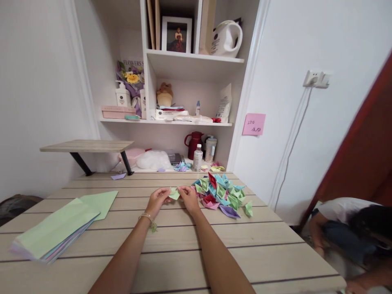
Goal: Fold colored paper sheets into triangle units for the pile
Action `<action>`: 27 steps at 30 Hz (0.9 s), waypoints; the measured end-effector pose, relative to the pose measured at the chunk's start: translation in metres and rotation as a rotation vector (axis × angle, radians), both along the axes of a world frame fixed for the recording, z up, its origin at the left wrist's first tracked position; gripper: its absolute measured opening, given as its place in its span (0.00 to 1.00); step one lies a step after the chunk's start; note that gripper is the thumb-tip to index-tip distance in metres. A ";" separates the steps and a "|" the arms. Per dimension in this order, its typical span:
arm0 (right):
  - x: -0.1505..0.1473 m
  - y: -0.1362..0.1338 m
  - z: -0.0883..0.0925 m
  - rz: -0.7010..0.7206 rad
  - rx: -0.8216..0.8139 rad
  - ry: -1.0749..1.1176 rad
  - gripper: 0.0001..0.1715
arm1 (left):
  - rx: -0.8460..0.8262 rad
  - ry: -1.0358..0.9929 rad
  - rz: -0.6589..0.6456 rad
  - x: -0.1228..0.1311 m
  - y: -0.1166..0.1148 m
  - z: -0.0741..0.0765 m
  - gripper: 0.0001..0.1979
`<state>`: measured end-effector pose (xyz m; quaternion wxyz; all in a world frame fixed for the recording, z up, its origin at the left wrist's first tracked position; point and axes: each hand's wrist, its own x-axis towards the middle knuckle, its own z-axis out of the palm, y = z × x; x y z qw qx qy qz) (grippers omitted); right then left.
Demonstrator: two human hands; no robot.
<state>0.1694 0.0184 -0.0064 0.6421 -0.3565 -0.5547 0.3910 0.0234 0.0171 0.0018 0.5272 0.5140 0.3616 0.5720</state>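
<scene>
A small piece of folded light green paper (174,193) is held between my two hands above the wooden table (171,253). My left hand (158,200) pinches its left end, and a bracelet with a green tassel circles that wrist. The right end is pinched by my right hand (188,197). Just beyond my right hand lies a pile of folded paper boats (222,191) in green, blue, red, pink and purple. The finer folds of the held paper are too small to make out.
A stack of coloured paper sheets (58,228) lies at the left. Behind it stands a small raised shelf (88,145) on black legs. A bottle (197,158) and a dark red jug (194,145) stand at the back. Another person (352,232) crouches at the right.
</scene>
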 end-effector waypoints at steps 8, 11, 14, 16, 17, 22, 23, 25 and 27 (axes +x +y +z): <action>0.002 -0.001 -0.002 -0.028 0.038 -0.029 0.15 | 0.032 0.102 0.052 0.002 0.001 -0.002 0.16; 0.001 -0.001 -0.001 0.066 0.039 -0.026 0.14 | 0.050 0.069 0.115 0.000 0.003 -0.002 0.17; 0.000 -0.002 -0.001 0.146 0.002 0.004 0.19 | 0.058 0.063 0.168 -0.003 0.005 -0.003 0.17; -0.001 -0.002 -0.002 0.164 -0.027 0.029 0.22 | 0.067 0.073 0.176 -0.004 0.006 -0.004 0.17; -0.001 -0.002 -0.002 0.162 -0.039 0.044 0.22 | 0.073 0.082 0.172 -0.005 0.006 -0.004 0.16; 0.001 -0.003 -0.004 0.185 -0.051 0.052 0.20 | 0.099 0.118 0.066 -0.005 0.002 0.000 0.15; 0.002 -0.003 -0.004 0.192 -0.039 0.029 0.21 | 0.100 0.121 0.029 -0.005 0.001 0.001 0.16; 0.005 -0.003 -0.004 0.162 -0.002 -0.048 0.22 | 0.099 0.134 -0.032 -0.005 -0.001 0.002 0.19; 0.007 -0.002 -0.004 0.057 0.051 -0.171 0.20 | 0.115 0.172 -0.039 -0.005 -0.002 0.002 0.20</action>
